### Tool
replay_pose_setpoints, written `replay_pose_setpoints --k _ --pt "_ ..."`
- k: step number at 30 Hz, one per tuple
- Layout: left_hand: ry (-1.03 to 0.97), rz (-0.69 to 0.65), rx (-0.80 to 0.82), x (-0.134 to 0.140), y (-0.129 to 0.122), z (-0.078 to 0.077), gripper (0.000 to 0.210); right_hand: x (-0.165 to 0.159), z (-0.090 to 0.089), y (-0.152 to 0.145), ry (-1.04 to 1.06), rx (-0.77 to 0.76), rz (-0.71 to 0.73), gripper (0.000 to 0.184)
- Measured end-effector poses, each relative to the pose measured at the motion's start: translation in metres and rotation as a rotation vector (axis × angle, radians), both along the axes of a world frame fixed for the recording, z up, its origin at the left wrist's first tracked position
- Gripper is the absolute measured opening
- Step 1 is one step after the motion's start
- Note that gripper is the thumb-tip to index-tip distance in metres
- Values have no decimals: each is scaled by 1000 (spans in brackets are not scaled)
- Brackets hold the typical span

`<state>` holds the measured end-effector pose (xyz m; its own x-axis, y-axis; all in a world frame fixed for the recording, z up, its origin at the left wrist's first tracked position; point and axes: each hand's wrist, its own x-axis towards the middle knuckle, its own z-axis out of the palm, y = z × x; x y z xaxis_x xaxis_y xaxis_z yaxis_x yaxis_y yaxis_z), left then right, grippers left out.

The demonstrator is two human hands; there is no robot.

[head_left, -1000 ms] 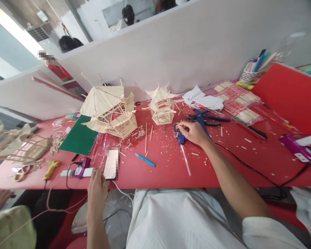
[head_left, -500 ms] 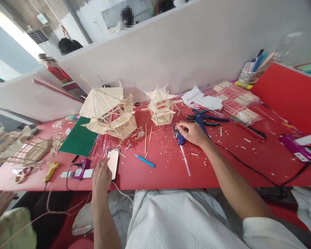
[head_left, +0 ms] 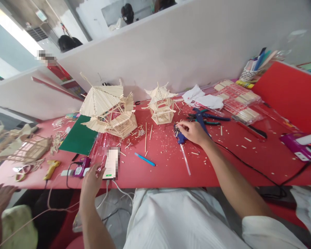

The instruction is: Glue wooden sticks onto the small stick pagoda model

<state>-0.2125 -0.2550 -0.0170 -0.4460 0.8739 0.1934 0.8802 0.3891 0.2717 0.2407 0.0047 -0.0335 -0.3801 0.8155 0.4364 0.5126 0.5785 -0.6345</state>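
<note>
Two hands are seen at a red table (head_left: 223,162) strewn with wood chips; the left hand (head_left: 91,183) is held at the near edge, its fingers loosely curled around the lower end of a smartphone (head_left: 111,163), which is lifted slightly at that end and lies just beside a small purple device (head_left: 79,170) with a cable; a white cable runs down from the phone over the table edge. The right hand (head_left: 193,132) is laid further back on the table, its fingers bent and pressed down on a blue hot-glue gun (head_left: 180,135), whose tip is hidden under the fingertips; whether something small is pinched there cannot be told. A clear glue stick (head_left: 186,161) lies just in front of that hand, and a blue pen (head_left: 145,159) lies between the two hands. A small stick pavilion (head_left: 161,105) stands just behind and left of the right hand; a larger stick pavilion (head_left: 109,110) stands further left, beside a green cutting mat (head_left: 77,138). Blue-handled pliers (head_left: 209,117) lie behind the right hand, near white tissue (head_left: 203,98) and clear packets of sticks (head_left: 238,100). A yellow glue gun (head_left: 51,168) lies near the left corner; another person's hand (head_left: 0,199) is seen at the lower left, apart from the table.
</note>
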Motion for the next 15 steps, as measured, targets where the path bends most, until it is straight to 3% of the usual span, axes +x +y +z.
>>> replay_pose_setpoints --k 9,15 --pt "-339 -40 -63 -7 -20 7 50 0 0 0 9 15 11 25" --pt "-321 -7 -76 -3 -16 2 50 -1 0 -1 11 5 14 25"
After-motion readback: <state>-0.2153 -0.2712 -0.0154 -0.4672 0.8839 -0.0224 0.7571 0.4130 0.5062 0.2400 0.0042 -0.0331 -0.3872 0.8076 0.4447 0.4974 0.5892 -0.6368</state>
